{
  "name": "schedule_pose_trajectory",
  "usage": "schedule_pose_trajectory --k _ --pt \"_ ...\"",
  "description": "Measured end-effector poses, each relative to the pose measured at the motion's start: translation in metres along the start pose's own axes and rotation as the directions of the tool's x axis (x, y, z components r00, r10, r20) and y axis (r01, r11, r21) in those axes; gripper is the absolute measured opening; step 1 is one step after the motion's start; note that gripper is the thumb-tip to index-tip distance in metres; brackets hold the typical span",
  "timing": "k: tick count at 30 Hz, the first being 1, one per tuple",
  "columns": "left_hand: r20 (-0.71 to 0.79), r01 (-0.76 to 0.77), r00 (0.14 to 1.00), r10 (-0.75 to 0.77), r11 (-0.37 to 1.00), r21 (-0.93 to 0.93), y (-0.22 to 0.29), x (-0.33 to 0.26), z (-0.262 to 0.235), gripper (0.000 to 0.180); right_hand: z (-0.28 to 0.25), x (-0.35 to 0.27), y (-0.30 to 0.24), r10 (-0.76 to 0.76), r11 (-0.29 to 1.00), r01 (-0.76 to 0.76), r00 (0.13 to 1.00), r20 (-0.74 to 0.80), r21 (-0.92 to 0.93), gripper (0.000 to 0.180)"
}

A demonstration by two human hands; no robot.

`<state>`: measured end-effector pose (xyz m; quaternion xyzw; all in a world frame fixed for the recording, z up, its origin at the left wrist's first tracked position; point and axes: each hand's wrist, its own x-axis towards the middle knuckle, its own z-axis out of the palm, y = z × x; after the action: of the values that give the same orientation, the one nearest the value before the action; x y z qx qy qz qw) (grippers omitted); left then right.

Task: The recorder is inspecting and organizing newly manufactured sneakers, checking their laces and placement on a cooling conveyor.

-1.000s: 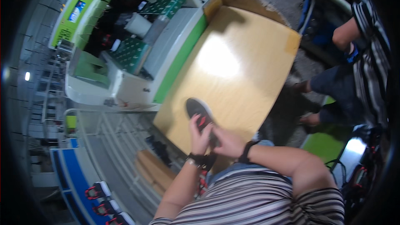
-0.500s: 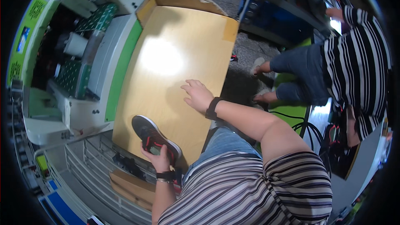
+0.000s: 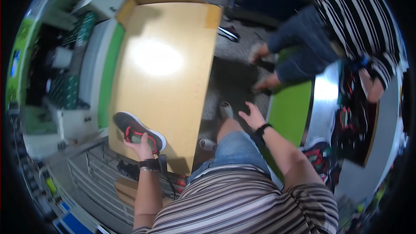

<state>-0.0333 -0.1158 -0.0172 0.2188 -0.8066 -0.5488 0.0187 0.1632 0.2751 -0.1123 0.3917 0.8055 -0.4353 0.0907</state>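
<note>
My left hand [image 3: 141,148] grips a dark grey sneaker [image 3: 132,125] with red trim and a white sole, its fingers around the opening. The sneaker is at the near left corner of the wood-coloured tabletop [image 3: 173,89]; whether it rests on the surface or is held just above, I cannot tell. Out to the right of the table, my right hand [image 3: 254,118] is in the air with fingers apart and nothing in them. It is between the tabletop and a bright green surface [image 3: 288,115].
A person in a striped top [image 3: 359,13] and denim shorts is at the far right. Several dark and red shoes [image 3: 346,115] lie beyond the green surface. A white and green machine [image 3: 78,123] borders the table's left, metal rails [image 3: 93,171] its near side. Another shoe [image 3: 229,34] is on the floor.
My right hand has swung from above the tabletop to the right, past its edge. The view has turned rightward; my left hand still holds the sneaker. The other person has bent or shifted.
</note>
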Motion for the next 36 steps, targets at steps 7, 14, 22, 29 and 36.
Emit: schedule_pose_trajectory --k 7,14,22,29,36 --pt "-0.052 0.070 0.996 -0.071 0.997 -0.025 0.010 0.001 0.012 0.092 0.078 0.061 -0.114 -0.096 0.794 -0.145 0.929 0.357 0.590 0.083" --pt "-0.064 0.079 0.994 -0.085 0.992 -0.095 0.017 0.007 0.021 0.092 0.118 0.075 -0.157 0.099 0.668 -0.252 0.963 0.252 0.700 0.059" --pt "-0.011 -0.201 0.979 0.201 0.973 -0.111 0.022 0.036 0.073 0.088 0.095 0.140 -0.166 0.001 0.699 -0.086 0.993 0.120 0.710 0.055" --pt "-0.205 -0.154 0.966 0.160 0.987 0.046 0.034 0.031 0.091 0.086 0.035 0.157 -0.164 -0.059 0.922 -0.174 0.820 0.570 0.347 0.049" --pt "-0.156 0.005 0.988 0.011 0.994 0.106 0.034 0.050 0.052 0.097 -0.003 0.059 -0.007 0.167 0.953 -0.257 0.891 0.422 0.164 0.027"
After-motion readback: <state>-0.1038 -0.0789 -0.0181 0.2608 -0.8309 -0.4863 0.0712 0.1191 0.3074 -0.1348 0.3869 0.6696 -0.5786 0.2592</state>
